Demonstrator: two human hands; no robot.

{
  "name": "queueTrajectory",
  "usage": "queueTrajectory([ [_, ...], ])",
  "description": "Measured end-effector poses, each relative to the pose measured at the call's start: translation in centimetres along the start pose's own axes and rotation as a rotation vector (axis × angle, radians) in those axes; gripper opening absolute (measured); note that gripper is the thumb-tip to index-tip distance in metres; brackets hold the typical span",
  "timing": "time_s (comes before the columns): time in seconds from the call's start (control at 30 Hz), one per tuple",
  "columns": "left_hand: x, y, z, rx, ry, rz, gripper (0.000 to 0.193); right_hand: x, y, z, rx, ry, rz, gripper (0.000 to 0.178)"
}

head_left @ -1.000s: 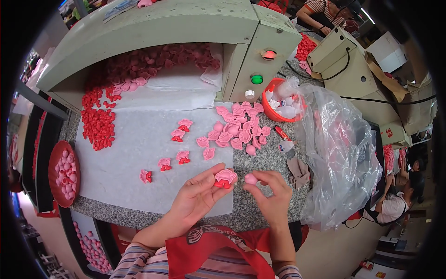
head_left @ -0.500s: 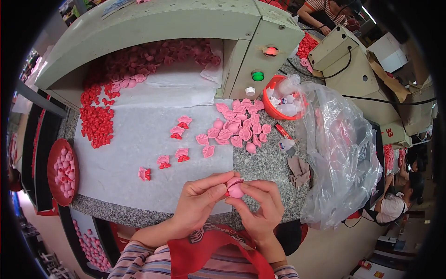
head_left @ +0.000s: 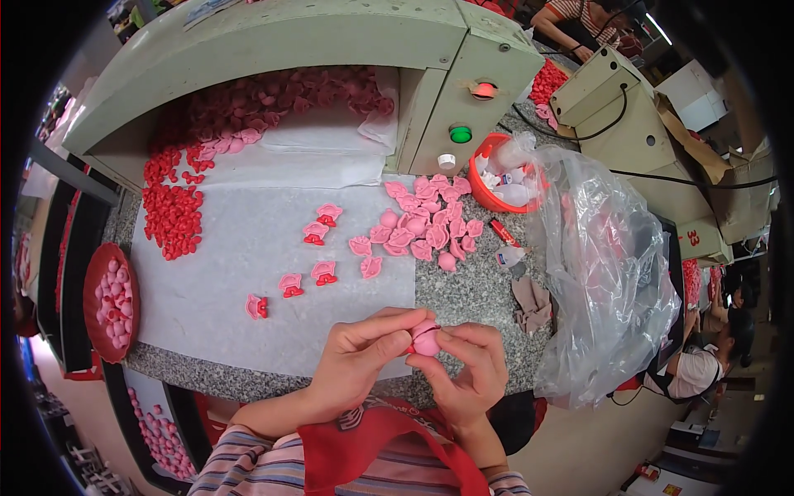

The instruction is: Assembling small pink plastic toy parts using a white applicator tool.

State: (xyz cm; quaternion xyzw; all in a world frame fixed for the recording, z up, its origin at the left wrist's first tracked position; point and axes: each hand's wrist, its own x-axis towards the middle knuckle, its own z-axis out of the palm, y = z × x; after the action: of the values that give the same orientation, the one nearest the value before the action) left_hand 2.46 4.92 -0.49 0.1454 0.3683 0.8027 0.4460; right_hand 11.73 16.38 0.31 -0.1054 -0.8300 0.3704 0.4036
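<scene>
Close to my body, my left hand [head_left: 357, 355] and my right hand [head_left: 470, 365] meet around a small rounded pink plastic piece [head_left: 425, 342]. Both hands pinch it between thumb and fingers; a dark line crosses it, and a bit of red shows by my left fingertips. Several pink pieces with red parts joined to them [head_left: 324, 274] lie apart on the white paper [head_left: 207, 318] ahead of my left hand. Beyond my right hand, a loose heap of pink shell-like pieces [head_left: 422, 227] spreads across the paper's edge and the speckled tabletop.
A pale green machine [head_left: 273, 41] arches over piled pink pieces. Small red pieces [head_left: 172, 219] form a heap at left, near a red basin [head_left: 93, 310] of pink balls. At right are an orange-red tub [head_left: 488, 198] of bottles, a grey cloth [head_left: 532, 306] and a clear plastic bag [head_left: 608, 281].
The pink piece has turned slightly and shifted a little to the right between my fingers. Both hands keep hold of it; the laid-out pieces have stayed put.
</scene>
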Motion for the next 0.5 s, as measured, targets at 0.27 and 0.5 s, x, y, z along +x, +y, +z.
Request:
queueTrajectory([
  [0.27,0.0,0.1,0.2,0.263,-0.027,0.101,0.03,-0.6,0.2,-0.1,0.015,0.028,0.014,0.044],
  [0.5,-0.2,0.9,0.6,0.602,-0.153,0.225,0.035,-0.2,0.1,-0.7,-0.005,0.021,-0.034,0.039],
])
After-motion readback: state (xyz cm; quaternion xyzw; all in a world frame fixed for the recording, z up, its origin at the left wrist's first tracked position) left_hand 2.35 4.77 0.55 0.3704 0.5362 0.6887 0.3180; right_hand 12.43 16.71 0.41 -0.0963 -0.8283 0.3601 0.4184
